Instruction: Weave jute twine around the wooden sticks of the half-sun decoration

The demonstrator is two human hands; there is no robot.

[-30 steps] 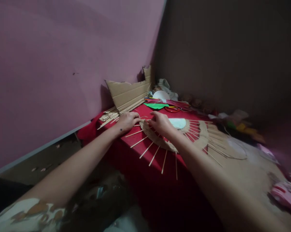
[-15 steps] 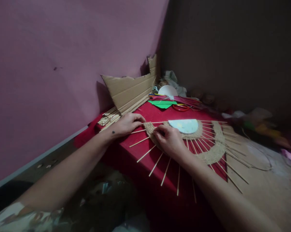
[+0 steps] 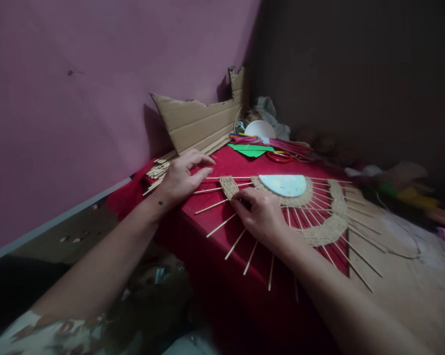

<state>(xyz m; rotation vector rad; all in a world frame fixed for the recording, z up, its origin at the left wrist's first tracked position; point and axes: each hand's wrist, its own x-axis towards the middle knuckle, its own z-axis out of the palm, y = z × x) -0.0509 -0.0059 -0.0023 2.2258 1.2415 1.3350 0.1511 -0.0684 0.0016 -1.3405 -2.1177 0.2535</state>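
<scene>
A half-round frame of thin wooden sticks (image 3: 221,226) fans out on the red cloth (image 3: 203,219). Woven twine (image 3: 327,229) forms an outer band across the sticks, and a narrower band edges a pale blue half disc (image 3: 283,185) at the centre. My right hand (image 3: 262,212) has its fingers pinched on the left part of the twine band; the fingertips hide the exact spot. Lifted just left of the band's end, my left hand (image 3: 187,175) has thumb and fingers apart, with nothing visible between them.
Torn cardboard (image 3: 200,121) leans on the purple wall above a bundle of sticks (image 3: 159,167). Behind the frame lie green paper (image 3: 252,150), red-handled scissors (image 3: 279,157), pink strands (image 3: 289,144) and a white round object (image 3: 259,129). Loose twine (image 3: 399,256) trails at the right.
My left hand has come off the stick ends and opened, shifting up and left. My right hand stays at the twine band. The whole view has shifted slightly.
</scene>
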